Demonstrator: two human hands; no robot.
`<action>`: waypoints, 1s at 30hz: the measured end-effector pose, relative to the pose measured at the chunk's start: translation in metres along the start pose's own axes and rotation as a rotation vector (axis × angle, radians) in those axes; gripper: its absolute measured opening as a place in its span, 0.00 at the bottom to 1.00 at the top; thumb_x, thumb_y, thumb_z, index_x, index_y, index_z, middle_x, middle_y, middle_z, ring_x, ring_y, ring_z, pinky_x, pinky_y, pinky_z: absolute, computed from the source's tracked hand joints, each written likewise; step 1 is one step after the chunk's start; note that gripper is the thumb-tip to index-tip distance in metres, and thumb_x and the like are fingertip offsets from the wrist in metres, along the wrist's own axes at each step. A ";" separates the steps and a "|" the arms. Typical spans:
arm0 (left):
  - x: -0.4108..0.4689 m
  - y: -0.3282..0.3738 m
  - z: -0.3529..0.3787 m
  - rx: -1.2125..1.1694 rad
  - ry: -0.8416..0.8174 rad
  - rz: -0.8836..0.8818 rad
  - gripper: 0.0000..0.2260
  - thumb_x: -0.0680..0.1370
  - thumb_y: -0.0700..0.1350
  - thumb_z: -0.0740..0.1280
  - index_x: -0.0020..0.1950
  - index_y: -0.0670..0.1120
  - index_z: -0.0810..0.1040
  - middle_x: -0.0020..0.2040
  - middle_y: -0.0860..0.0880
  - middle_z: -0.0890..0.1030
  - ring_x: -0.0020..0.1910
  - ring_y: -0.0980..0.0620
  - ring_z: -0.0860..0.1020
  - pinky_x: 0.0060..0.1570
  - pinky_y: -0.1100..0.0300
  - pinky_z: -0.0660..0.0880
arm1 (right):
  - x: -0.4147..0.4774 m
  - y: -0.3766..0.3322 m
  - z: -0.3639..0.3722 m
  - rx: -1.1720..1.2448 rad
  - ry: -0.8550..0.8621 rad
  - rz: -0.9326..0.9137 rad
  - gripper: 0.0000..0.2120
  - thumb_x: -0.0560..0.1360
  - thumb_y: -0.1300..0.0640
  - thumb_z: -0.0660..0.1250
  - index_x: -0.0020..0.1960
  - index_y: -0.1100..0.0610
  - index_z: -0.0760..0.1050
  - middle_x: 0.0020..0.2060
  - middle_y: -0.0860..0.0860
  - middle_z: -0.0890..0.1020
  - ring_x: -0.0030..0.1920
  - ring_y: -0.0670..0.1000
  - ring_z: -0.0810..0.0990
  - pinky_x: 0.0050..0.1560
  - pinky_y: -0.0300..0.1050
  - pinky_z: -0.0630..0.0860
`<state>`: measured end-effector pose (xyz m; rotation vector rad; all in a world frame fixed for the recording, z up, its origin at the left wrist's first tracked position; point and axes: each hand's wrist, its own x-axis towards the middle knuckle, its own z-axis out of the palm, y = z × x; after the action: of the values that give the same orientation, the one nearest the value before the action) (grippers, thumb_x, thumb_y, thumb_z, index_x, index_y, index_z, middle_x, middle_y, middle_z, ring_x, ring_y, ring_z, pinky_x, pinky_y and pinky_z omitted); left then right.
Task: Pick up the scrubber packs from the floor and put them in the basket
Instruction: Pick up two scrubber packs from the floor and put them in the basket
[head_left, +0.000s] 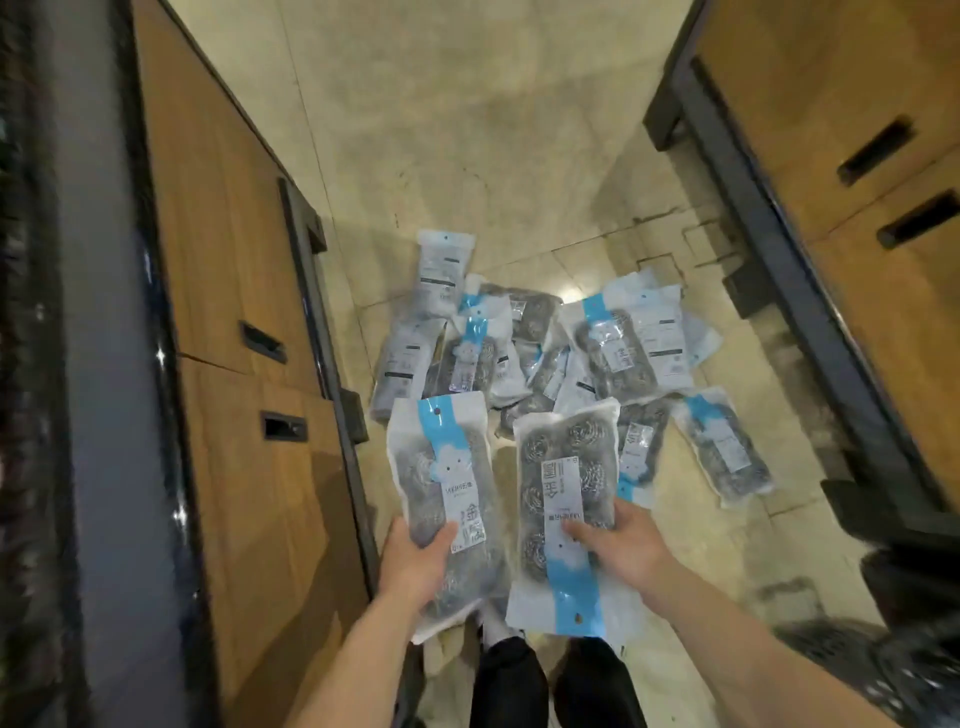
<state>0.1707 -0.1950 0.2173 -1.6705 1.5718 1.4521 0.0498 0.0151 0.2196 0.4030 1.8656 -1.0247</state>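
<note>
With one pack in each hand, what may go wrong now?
The left hand and right hand each pinch a scrubber pack low, so the glossy bags could slip. The pile on the floor lies just ahead of the feet, so a step might land on it.

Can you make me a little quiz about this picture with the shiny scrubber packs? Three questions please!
1. True or false: each hand is holding one pack.
2. Where are most of the other packs? A) on a shelf B) in a heap on the floor C) in a drawer
3. Fill in: the stripe on the packs is light ____.

Key:
1. True. The left hand holds the left pack and the right hand holds the right pack.
2. B. The heap of packs lies on the floor between the wooden cabinets.
3. Blue.
</note>
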 end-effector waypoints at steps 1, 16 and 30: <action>-0.023 0.011 -0.015 0.013 -0.008 0.023 0.43 0.68 0.66 0.71 0.77 0.49 0.61 0.73 0.48 0.70 0.70 0.44 0.71 0.68 0.44 0.70 | -0.025 -0.018 -0.009 -0.012 0.010 -0.019 0.10 0.73 0.57 0.75 0.53 0.52 0.79 0.46 0.48 0.85 0.41 0.43 0.83 0.36 0.32 0.77; -0.271 0.152 -0.104 -0.216 -0.326 0.321 0.22 0.71 0.50 0.75 0.65 0.48 0.78 0.56 0.46 0.84 0.53 0.42 0.83 0.52 0.45 0.80 | -0.306 -0.123 -0.160 -0.029 0.241 -0.301 0.19 0.68 0.53 0.73 0.58 0.50 0.75 0.51 0.48 0.84 0.48 0.49 0.83 0.45 0.46 0.80; -0.416 0.162 0.055 0.170 -0.616 0.590 0.13 0.76 0.42 0.71 0.61 0.44 0.78 0.53 0.40 0.84 0.51 0.40 0.83 0.54 0.45 0.79 | -0.445 0.063 -0.270 0.362 0.624 -0.212 0.12 0.73 0.54 0.73 0.55 0.50 0.75 0.50 0.47 0.83 0.50 0.50 0.82 0.54 0.54 0.81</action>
<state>0.0807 -0.0012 0.6130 -0.5701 1.7999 1.8072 0.1598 0.3288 0.6249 0.8251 2.3040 -1.5140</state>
